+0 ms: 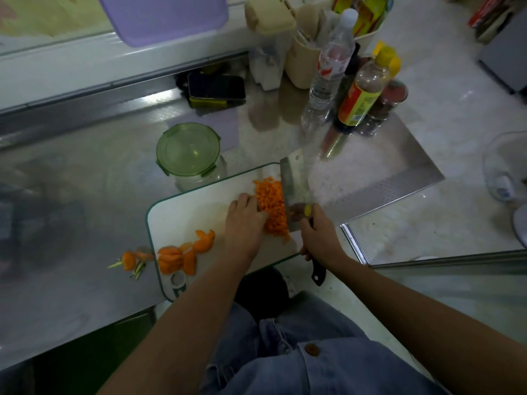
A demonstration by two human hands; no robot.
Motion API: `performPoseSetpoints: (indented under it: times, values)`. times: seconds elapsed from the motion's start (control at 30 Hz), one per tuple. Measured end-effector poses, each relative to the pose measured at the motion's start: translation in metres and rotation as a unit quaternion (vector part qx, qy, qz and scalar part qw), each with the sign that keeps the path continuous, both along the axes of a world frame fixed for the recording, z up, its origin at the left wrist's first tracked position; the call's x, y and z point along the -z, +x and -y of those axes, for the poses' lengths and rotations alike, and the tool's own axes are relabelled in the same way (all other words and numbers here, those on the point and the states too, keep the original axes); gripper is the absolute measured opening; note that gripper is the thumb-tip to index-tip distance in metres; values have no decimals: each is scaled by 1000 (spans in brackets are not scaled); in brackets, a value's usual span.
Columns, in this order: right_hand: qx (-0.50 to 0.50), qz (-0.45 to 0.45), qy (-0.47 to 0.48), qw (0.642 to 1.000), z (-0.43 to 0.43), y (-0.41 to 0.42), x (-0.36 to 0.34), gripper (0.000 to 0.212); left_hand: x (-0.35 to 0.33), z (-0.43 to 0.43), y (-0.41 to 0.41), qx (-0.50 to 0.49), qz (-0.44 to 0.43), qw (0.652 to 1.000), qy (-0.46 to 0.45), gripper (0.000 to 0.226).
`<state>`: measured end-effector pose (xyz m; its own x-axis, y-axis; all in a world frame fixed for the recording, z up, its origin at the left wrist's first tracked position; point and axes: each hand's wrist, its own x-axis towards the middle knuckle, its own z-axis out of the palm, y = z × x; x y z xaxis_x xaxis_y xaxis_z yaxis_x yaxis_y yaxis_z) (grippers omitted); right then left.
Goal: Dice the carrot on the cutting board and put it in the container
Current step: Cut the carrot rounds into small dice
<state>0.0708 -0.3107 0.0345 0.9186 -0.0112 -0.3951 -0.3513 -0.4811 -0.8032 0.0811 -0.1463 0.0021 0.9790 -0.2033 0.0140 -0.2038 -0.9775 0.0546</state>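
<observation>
Carrot scraps [129,260] are lying far left, off the cutting board [199,206] on the counter [85,181]; orange offcuts [182,255] are sitting on its near-left corner. Container [188,151], lid sitting on, is standing behind the board. Left hand [243,220] is pressing open-fingered against the diced carrot [272,209]; cleaver [293,186] is flanking the pile's right, right hand [319,235] grip wrapping its handle. Dice likely light, firm, scatter-prone: scoop between blade and palm.

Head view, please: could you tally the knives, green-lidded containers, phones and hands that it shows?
Knife: 1
Container: 1
Phone: 1
Hands: 2, left hand and right hand
Total: 5
</observation>
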Motion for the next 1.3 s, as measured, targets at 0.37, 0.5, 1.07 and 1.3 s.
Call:
performPoseSetpoints:
  times: [0.37, 0.5, 1.07, 1.3]
  values:
    - [-8, 2, 22, 1000, 2, 4, -1, 9, 3, -4, 8, -37, -57, 997, -41, 19]
    - [-43, 12, 12, 999, -3, 4, -3, 14, -3, -13, 5, -103, -32, 986, -124, 16]
    - [-208, 52, -79, 973, -32, -15, 24, 12, 5, -71, -46, -296, -40, 942, -152, 19]
    - [-268, 62, -59, 960, -52, -32, 28, 13, 3, -74, -58, -290, -82, 949, -94, 36]
